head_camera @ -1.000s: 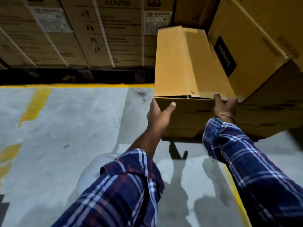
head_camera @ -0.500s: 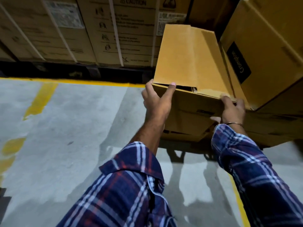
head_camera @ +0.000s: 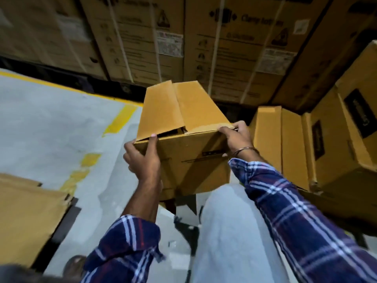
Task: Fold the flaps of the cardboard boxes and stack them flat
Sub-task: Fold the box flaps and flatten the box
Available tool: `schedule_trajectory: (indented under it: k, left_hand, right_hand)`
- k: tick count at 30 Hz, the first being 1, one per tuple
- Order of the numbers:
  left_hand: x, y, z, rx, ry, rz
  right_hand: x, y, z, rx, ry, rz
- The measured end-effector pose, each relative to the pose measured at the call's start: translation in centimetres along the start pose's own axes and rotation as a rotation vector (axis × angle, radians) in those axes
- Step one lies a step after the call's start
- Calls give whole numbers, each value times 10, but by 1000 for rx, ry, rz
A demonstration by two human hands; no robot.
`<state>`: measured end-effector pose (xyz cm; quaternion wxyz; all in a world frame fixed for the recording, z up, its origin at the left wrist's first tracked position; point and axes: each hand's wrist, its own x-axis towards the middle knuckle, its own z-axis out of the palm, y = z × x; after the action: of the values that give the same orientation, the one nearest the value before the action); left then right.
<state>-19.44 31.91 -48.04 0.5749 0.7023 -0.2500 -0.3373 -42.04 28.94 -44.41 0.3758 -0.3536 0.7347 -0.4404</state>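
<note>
Above the knee, off the floor (head_camera: 51,123) | box (head_camera: 189,152) is held at its two near top corners | left hand (head_camera: 142,158) fingers are wrapped round the left corner, right hand (head_camera: 236,135) fingers pinch the right edge | flaps (head_camera: 179,107) nearly shut, small gap showing | judged light, stiff, creasable; corners are the firm hold, flap edges are not

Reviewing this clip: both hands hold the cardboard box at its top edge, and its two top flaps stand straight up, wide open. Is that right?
Not quite. In the head view the left hand and right hand do hold the cardboard box at its top edge, but the two top flaps are folded down over the top, not standing open.
</note>
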Motion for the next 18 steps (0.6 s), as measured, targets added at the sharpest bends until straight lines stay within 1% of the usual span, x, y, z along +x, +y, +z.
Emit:
schedule_trajectory:
  k: [3, 5, 8, 11, 13, 16, 18]
  left_hand:
    - [29, -14, -45, -43, 91, -31]
    - [47, -28, -73, -56, 149, -32]
    - [69, -52, -106, -49, 203, -68]
    - [87, -78, -132, -72, 226, -107]
    - [94, -92, -145, -26, 204, -98]
    - [99, -115, -154, 127, 163, -82]
    - [97, -129, -156, 202, 145, -126]
  right_hand:
    - [1, -20, 55, -102, -135, -62]
    - [-3, -25, 94, -148, -190, -72]
    - [-16, -12, 143, -165, -228, -52]
    - [-34, 17, 179, -195, -244, -40]
    - [-40, 49, 192, -249, -272, 31]
    - [-53, 91, 198, -325, -352, 202]
    - [-60, 106, 201, -343, -371, 235]
